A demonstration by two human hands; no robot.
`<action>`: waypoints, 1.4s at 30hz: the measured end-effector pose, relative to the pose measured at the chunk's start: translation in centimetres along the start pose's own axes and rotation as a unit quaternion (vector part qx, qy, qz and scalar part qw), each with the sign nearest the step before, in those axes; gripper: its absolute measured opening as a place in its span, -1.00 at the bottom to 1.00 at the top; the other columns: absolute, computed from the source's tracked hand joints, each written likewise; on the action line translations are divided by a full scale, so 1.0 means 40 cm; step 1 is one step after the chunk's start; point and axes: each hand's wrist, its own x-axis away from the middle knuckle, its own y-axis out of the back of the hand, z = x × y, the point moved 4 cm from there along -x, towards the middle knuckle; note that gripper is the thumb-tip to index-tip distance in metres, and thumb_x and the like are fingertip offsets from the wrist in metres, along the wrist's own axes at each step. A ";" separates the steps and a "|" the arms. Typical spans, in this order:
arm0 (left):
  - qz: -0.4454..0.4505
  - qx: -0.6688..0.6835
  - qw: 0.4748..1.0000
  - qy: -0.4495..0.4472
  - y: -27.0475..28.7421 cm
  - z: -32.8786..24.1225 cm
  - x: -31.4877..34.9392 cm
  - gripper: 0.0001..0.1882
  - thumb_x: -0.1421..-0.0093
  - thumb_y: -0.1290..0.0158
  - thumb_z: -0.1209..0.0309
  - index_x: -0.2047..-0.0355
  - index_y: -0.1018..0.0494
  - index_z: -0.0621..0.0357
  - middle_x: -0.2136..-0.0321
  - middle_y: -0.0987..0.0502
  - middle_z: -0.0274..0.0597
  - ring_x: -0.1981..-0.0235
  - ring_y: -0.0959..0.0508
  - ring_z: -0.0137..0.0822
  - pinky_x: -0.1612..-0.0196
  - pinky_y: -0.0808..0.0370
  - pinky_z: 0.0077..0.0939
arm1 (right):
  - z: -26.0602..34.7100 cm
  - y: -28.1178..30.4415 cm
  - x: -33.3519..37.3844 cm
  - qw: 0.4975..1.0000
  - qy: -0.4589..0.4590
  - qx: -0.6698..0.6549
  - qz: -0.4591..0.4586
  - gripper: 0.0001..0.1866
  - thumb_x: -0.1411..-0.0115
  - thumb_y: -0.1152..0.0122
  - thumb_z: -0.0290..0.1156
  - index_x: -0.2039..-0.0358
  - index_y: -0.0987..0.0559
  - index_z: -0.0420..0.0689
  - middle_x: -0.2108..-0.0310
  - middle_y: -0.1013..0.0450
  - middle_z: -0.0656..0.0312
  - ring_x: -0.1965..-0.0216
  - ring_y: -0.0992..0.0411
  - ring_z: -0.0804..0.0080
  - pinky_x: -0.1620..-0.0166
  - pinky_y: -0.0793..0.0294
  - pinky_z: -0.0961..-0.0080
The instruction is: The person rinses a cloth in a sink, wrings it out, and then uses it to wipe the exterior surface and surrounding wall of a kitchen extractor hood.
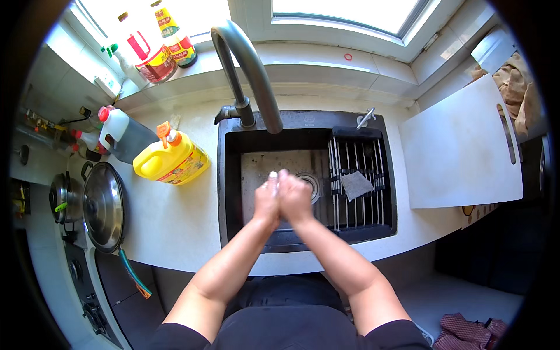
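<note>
Above the dark sink (229,186), my left hand (266,201) and my right hand (296,199) are pressed together, thumbs toward the far side. Both are closed, and motion smears the right one. Whatever lies between the palms, if anything, is hidden. Behind them the metal drain (315,185) shows in part. A curved grey faucet (256,76) arches over the far side of the basin, and no water shows under its spout. Right of my hands, a grey cloth (356,185) lies on a rolled-out drying rack (348,217) across the basin.
Left of the sink stand a yellow jug (175,160) and a dark-filled bottle (128,137). A lidded pan (104,207) sits near the counter's left end. Sauce bottles (156,61) line the windowsill. A white cutting board (461,151) occupies the right side.
</note>
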 end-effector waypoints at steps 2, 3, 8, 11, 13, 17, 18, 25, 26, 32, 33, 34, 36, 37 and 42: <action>0.066 -0.019 0.996 -0.064 -0.032 -0.003 0.020 -0.67 -0.29 0.16 0.18 0.49 -0.40 0.13 0.57 -0.40 -0.34 0.56 -0.36 -0.51 0.53 -0.32 -0.56 | -0.041 0.025 -0.038 0.993 -0.117 0.005 -0.020 -0.62 -0.20 0.05 -0.27 0.69 -0.45 -0.19 0.68 -0.38 -0.05 0.64 -0.38 -0.02 0.55 -0.34 0.19; 0.032 -0.043 0.997 -0.064 -0.020 -0.009 0.011 -0.65 -0.28 0.13 0.19 0.57 -0.35 0.13 0.65 -0.34 -0.42 0.61 -0.28 -0.57 0.57 -0.26 -0.58 | -0.016 0.023 -0.020 0.995 -0.085 0.035 -0.046 -0.62 -0.21 0.05 -0.28 0.69 -0.44 -0.20 0.68 -0.38 -0.05 0.61 -0.39 -0.02 0.54 -0.34 0.20; 0.008 -0.029 1.000 0.009 0.007 -0.010 -0.001 -0.67 -0.30 0.22 0.17 0.47 -0.36 0.09 0.58 -0.39 -0.31 0.55 -0.39 -0.46 0.50 -0.37 -0.50 | -0.021 -0.006 -0.009 0.998 -0.055 -0.021 0.000 -0.59 -0.19 0.02 -0.22 0.71 -0.39 -0.21 0.68 -0.33 -0.07 0.61 -0.35 -0.05 0.54 -0.30 0.21; 0.088 0.064 0.993 0.037 -0.005 -0.026 0.021 -0.62 -0.28 0.19 0.11 0.39 -0.37 0.20 0.50 -0.44 -0.23 0.47 -0.47 -0.36 0.37 -0.45 -0.40 | -0.064 0.015 -0.037 0.995 -0.086 -0.045 0.005 -0.57 -0.20 0.00 -0.22 0.73 -0.38 -0.23 0.75 -0.26 -0.04 0.73 -0.21 0.06 0.58 -0.21 0.27; 0.136 0.116 0.980 0.088 0.000 -0.059 0.043 -0.57 -0.25 0.17 0.06 0.35 -0.37 0.25 0.43 -0.47 -0.17 0.38 -0.51 -0.29 0.27 -0.48 -0.34 | -0.106 0.038 -0.063 0.976 -0.141 -0.164 0.012 -0.55 -0.23 0.00 -0.21 0.74 -0.36 -0.18 0.78 -0.17 0.29 0.71 -0.07 0.52 0.59 -0.13 0.49; 0.159 0.072 0.982 0.076 0.010 -0.086 0.050 -0.52 -0.23 0.15 0.02 0.28 -0.37 0.28 0.30 -0.47 -0.08 0.23 -0.49 -0.22 0.13 -0.46 -0.25 | -0.126 0.056 -0.063 0.900 -0.255 -0.352 0.036 -0.63 -0.25 0.01 -0.25 0.67 -0.39 -0.11 0.68 -0.24 0.46 0.65 -0.12 0.73 0.56 -0.16 0.67; 0.162 0.065 0.982 0.074 0.011 -0.092 0.056 -0.52 -0.22 0.15 0.01 0.27 -0.37 0.27 0.30 -0.47 -0.08 0.23 -0.49 -0.21 0.12 -0.45 -0.25 | -0.127 0.058 -0.061 0.893 -0.266 -0.363 0.030 -0.64 -0.25 0.00 -0.24 0.66 -0.39 -0.11 0.67 -0.26 0.45 0.65 -0.15 0.72 0.55 -0.18 0.67; 0.167 -0.015 0.975 0.147 0.076 -0.051 0.030 -0.54 -0.21 0.13 -0.01 0.39 -0.39 0.21 0.45 -0.45 -0.19 0.38 -0.47 -0.32 0.24 -0.43 -0.39 | -0.073 0.084 -0.044 0.845 -0.326 -0.421 0.046 -0.63 -0.23 -0.03 -0.20 0.67 -0.39 -0.09 0.70 -0.21 0.47 0.67 -0.11 0.72 0.57 -0.15 0.66; 0.192 -0.053 0.967 0.160 0.084 -0.050 0.026 -0.55 -0.21 0.12 0.00 0.43 -0.40 0.19 0.49 -0.44 -0.22 0.42 -0.45 -0.36 0.28 -0.42 -0.43 | -0.074 0.086 -0.042 0.845 -0.317 -0.428 0.053 -0.63 -0.23 -0.04 -0.20 0.68 -0.38 -0.08 0.70 -0.21 0.47 0.67 -0.11 0.72 0.57 -0.15 0.67; 0.269 -0.183 0.945 0.011 0.086 -0.065 0.043 -0.62 -0.25 0.12 0.08 0.46 -0.38 0.16 0.53 -0.43 -0.32 0.46 -0.40 -0.48 0.33 -0.37 -0.56 | -0.071 0.100 -0.039 0.817 -0.343 -0.463 0.034 -0.62 -0.22 -0.05 -0.22 0.72 -0.35 -0.03 0.71 -0.18 0.49 0.66 -0.11 0.74 0.60 -0.09 0.68; 0.207 -0.055 0.977 0.024 0.071 -0.068 0.051 -0.62 -0.23 0.11 0.07 0.46 -0.38 0.15 0.53 -0.44 -0.31 0.46 -0.41 -0.48 0.33 -0.38 -0.55 | -0.075 0.097 -0.034 0.830 -0.331 -0.445 0.057 -0.61 -0.22 -0.06 -0.22 0.73 -0.34 -0.04 0.72 -0.19 0.49 0.67 -0.12 0.73 0.61 -0.10 0.67; 0.140 0.074 0.987 0.035 0.044 -0.080 0.067 -0.62 -0.22 0.09 0.06 0.45 -0.38 0.14 0.52 -0.45 -0.30 0.45 -0.42 -0.47 0.34 -0.39 -0.54 | -0.082 0.092 -0.024 0.842 -0.319 -0.427 0.080 -0.60 -0.22 -0.06 -0.22 0.74 -0.34 -0.04 0.72 -0.20 0.49 0.68 -0.12 0.71 0.61 -0.10 0.67; 0.010 0.182 0.981 0.059 0.013 -0.086 0.052 -0.59 -0.20 0.11 -0.04 0.58 -0.29 0.01 0.63 -0.37 -0.30 0.58 -0.36 -0.43 0.45 -0.37 -0.49 | -0.061 0.090 0.004 0.915 -0.234 -0.307 0.116 -0.57 -0.20 -0.08 -0.24 0.79 -0.36 -0.09 0.77 -0.25 0.43 0.71 -0.18 0.66 0.62 -0.16 0.63; -0.011 0.231 0.969 0.092 0.018 -0.064 0.028 -0.57 -0.20 0.14 -0.05 0.61 -0.25 -0.02 0.67 -0.33 -0.31 0.61 -0.34 -0.41 0.47 -0.35 -0.48 | -0.016 0.079 0.025 0.970 -0.012 -0.237 0.044 -0.60 -0.16 -0.11 -0.27 0.78 -0.39 -0.13 0.80 -0.29 0.30 0.73 -0.24 0.60 0.62 -0.22 0.58; -0.023 0.214 0.967 0.136 -0.010 0.027 0.007 -0.53 -0.23 0.22 -0.07 0.70 -0.14 -0.11 0.76 -0.19 -0.41 0.70 -0.23 -0.44 0.57 -0.26 -0.47 | 0.018 0.029 0.040 0.990 0.111 0.090 -0.006 -0.61 -0.17 0.00 -0.32 0.80 -0.37 -0.07 0.78 -0.32 0.09 0.73 -0.35 0.16 0.65 -0.31 0.31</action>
